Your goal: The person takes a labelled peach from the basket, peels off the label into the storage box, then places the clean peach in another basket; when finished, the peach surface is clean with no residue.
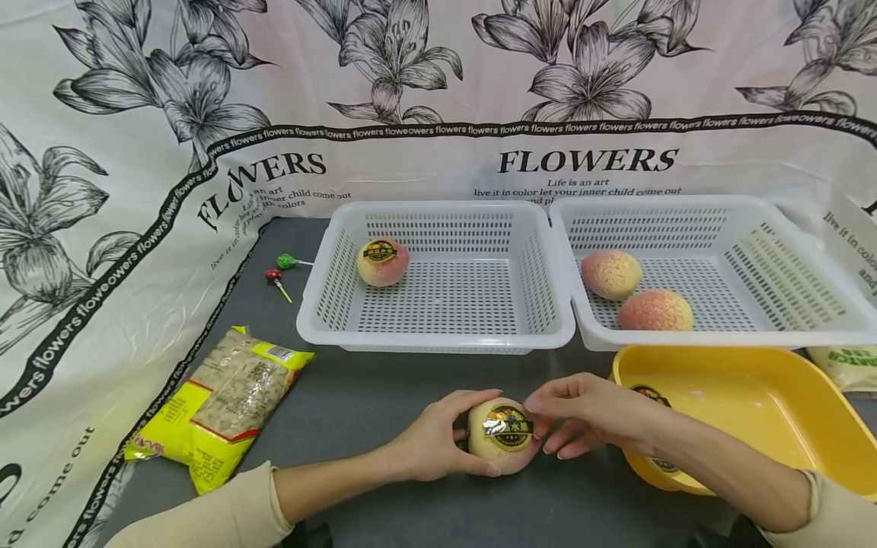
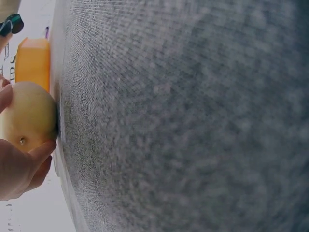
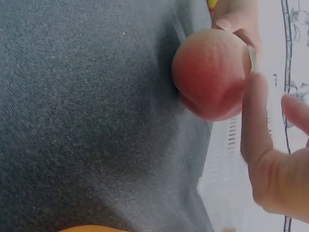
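Fingers (image 1: 457, 407) of the left hand (image 1: 438, 441) curl around a peach (image 1: 502, 435) resting on the grey bench (image 1: 384, 396), while the right hand (image 1: 589, 415) pinches the gold sticker (image 1: 508, 428) on its top. The peach sits near the front edge, just left of a yellow tub (image 1: 754, 411). Beyond it stand two white baskets side by side: the left basket (image 1: 438, 274) holds one stickered peach (image 1: 382, 261), the right basket (image 1: 712, 266) two bare peaches (image 1: 633, 293). A yellow packet (image 1: 219, 403) lies at far left, two lollipops (image 1: 281, 272) behind it.
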`<state>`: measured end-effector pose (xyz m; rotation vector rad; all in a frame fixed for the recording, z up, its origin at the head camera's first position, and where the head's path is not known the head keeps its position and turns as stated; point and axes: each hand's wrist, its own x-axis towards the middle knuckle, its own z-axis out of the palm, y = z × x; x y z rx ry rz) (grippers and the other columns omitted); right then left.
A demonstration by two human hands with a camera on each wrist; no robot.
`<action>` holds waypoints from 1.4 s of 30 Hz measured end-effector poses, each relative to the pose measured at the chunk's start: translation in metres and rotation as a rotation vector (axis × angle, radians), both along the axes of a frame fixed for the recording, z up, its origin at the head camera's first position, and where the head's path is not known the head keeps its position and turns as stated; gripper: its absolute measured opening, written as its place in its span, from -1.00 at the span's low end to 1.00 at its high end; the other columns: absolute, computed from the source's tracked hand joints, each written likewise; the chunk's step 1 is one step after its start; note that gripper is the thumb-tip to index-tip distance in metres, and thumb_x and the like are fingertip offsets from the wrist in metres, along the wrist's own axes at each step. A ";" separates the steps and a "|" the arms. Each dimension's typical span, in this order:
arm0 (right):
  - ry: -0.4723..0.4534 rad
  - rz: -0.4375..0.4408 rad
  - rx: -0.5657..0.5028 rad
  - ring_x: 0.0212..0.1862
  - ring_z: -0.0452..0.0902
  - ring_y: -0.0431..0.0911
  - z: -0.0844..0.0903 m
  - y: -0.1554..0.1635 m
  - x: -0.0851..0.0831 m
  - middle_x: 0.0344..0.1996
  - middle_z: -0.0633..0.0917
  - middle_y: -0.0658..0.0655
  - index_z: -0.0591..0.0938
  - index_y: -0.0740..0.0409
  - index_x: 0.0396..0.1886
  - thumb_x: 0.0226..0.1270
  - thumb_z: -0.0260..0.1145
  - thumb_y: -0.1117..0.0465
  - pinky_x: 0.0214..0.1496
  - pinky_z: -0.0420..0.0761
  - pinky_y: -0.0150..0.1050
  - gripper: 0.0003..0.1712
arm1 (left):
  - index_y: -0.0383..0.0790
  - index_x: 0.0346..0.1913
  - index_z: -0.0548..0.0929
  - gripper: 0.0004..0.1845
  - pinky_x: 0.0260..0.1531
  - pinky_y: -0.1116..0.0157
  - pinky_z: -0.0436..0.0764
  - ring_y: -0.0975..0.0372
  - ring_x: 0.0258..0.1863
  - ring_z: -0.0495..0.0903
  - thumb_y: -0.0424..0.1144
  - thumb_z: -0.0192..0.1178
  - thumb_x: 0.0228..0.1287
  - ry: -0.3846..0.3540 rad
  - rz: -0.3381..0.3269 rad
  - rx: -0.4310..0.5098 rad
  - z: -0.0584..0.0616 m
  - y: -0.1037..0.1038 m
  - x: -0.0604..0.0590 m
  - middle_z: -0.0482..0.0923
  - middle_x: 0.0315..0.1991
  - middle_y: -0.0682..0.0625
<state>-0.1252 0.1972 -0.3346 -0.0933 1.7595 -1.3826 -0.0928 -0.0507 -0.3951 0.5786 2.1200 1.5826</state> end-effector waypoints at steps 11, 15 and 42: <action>0.039 0.021 0.039 -0.35 0.61 -0.07 0.003 -0.003 -0.002 -0.37 0.65 0.14 0.63 0.29 -0.13 0.35 0.25 0.02 -0.29 0.65 -0.18 -0.61 | -0.17 0.35 0.36 -0.12 -0.03 0.40 0.50 0.19 0.14 0.40 -0.38 0.54 -0.13 -0.001 -0.006 0.010 0.001 0.001 0.000 0.37 0.16 0.03; 0.030 0.037 0.030 -0.37 0.60 -0.09 0.003 -0.003 -0.003 -0.37 0.67 0.15 0.63 0.30 -0.13 0.34 0.27 0.04 -0.30 0.65 -0.21 -0.62 | -0.17 0.35 0.36 -0.12 -0.03 0.39 0.50 0.19 0.15 0.39 -0.37 0.54 -0.12 -0.002 -0.011 0.010 0.002 0.001 0.000 0.36 0.16 0.03; 0.236 0.057 0.059 -0.30 0.62 0.08 0.043 0.030 -0.016 -0.39 0.67 0.16 0.60 0.33 -0.17 0.31 0.32 0.17 -0.17 0.63 -0.11 -0.72 | -0.12 0.34 0.38 -0.15 -0.04 0.34 0.51 0.15 0.16 0.37 -0.34 0.53 -0.10 -0.005 -0.010 -0.031 0.002 -0.001 0.000 0.35 0.18 -0.01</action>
